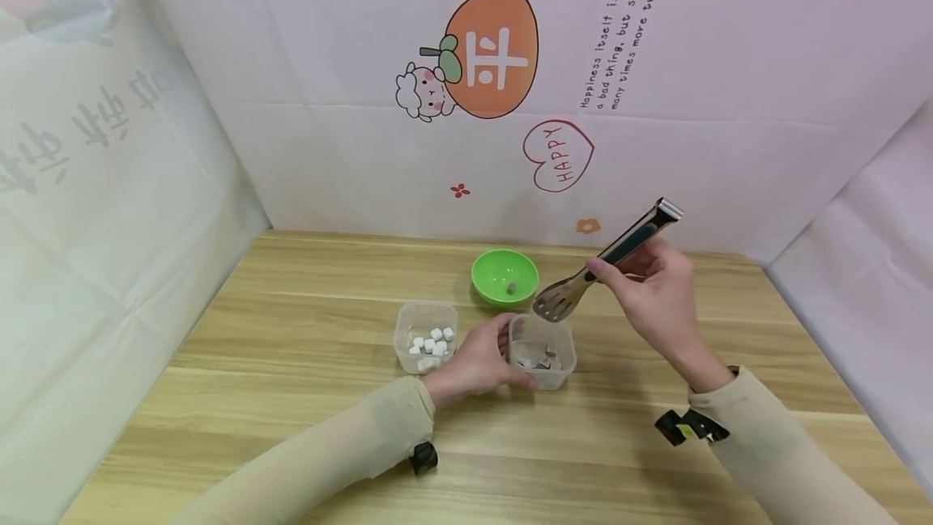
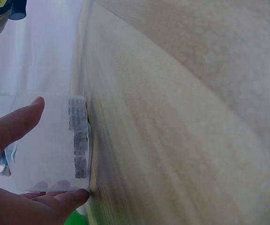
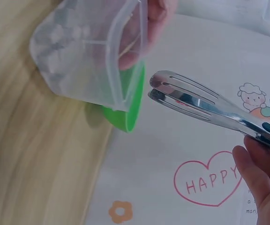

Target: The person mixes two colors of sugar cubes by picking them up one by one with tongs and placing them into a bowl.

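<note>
My left hand (image 1: 477, 359) grips the side of a clear plastic container (image 1: 555, 379) standing on the table, thumb at the near side and fingers at the far side. Several small grey cubes (image 1: 543, 364) lie in its bottom. In the left wrist view the cubes (image 2: 79, 140) show through the container's wall. My right hand (image 1: 659, 298) holds metal tongs (image 1: 623, 245) by the handle, tilted down over that container's rim. The slotted tong ends (image 3: 186, 96) are slightly apart in the right wrist view, and I see nothing between them.
Behind the container stands a green bowl (image 1: 490, 267) with one grey cube (image 1: 511, 288) inside. Left of my left hand, a second clear container (image 1: 402, 339) holds several white cubes (image 1: 430, 344). A printed cloth (image 1: 350, 160) hangs along the back edge of the wooden table (image 1: 291, 363).
</note>
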{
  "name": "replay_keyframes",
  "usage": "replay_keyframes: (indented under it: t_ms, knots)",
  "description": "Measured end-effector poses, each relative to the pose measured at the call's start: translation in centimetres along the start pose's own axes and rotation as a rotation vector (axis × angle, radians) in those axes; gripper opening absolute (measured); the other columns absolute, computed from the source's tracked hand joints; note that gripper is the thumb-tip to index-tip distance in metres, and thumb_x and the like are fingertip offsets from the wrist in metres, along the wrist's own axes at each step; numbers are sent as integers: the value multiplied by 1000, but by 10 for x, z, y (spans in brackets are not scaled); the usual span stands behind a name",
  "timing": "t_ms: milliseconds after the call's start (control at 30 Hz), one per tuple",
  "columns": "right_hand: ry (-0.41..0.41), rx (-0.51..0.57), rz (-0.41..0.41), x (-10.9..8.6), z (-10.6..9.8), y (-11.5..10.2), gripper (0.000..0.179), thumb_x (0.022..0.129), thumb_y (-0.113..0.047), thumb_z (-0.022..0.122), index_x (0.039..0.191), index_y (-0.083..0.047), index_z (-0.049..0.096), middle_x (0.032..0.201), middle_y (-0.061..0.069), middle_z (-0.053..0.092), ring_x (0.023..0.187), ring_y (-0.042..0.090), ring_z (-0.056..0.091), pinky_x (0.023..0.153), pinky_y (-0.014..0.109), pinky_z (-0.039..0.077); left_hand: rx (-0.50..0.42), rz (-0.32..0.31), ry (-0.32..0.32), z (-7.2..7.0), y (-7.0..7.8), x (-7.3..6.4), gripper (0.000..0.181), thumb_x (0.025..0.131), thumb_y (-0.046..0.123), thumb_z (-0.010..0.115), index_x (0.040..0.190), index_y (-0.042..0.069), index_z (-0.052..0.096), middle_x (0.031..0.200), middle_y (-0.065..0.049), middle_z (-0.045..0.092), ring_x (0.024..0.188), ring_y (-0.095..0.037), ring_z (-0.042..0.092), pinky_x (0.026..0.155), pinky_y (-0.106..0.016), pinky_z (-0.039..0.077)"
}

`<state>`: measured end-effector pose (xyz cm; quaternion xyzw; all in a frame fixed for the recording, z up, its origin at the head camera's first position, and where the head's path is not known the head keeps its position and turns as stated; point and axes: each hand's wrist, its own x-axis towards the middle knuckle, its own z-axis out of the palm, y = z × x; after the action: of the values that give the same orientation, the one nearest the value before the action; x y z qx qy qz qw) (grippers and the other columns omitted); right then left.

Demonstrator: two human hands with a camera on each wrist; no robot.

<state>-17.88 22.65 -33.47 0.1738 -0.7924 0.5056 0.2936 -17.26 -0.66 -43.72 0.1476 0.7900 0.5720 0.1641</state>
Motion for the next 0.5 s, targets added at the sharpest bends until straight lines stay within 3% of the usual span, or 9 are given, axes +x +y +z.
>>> replay_keyframes:
  t_ms: [300,500]
  knots:
    - [38,-36,-16,18,10,1,26,85,0,87,105,3,71,87,12,76,72,3,70,69,13,59,4,-15,5,0,-2,1,103,67,2,99,154,5,45,146,-14,60,135,-30,57,117,-41,45]
    - [33,-5,-13,27,26,11,24,86,0,86,103,5,70,88,16,76,70,4,69,66,14,59,-2,-2,1,0,-1,1,101,66,1,99,153,5,47,144,-12,61,133,-29,58,117,-42,45]
